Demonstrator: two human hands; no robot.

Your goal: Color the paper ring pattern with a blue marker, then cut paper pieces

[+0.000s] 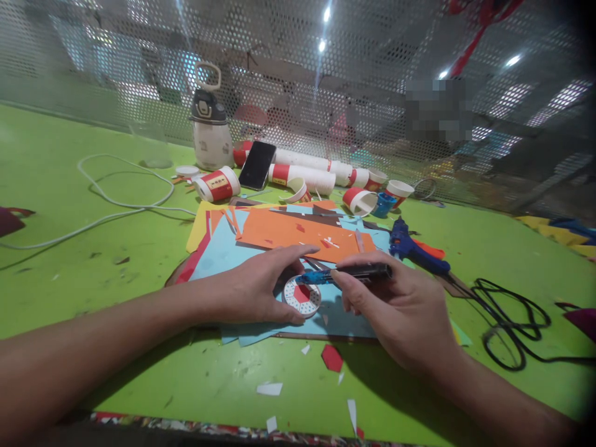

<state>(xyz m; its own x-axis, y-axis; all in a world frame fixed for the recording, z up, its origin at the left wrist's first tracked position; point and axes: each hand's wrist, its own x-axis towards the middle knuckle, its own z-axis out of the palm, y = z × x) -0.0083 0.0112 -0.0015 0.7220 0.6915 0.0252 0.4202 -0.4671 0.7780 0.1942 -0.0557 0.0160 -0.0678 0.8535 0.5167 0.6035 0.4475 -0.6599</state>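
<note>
My left hand [272,282] curls its thumb and fingers around the edge of a small white disc [308,305]. A red hexagon [302,293] sits at the disc's middle, ringed by small blue marks. In my right hand [395,298] is a marker pen [358,273] with a black barrel and a blue front part, its tip over the disc's upper edge. Whether the tip touches the disc I cannot tell. Beneath both hands lie light blue paper sheets [261,330], with an orange paper strip [279,233] just beyond.
A blue glue gun [416,248] with a black cord [516,310] lies to the right. Paper cups [218,184], a phone [257,165] and a bottle [212,139] stand or lie at the back. A white cable [116,214] runs left. Paper scraps [269,389] lie in front.
</note>
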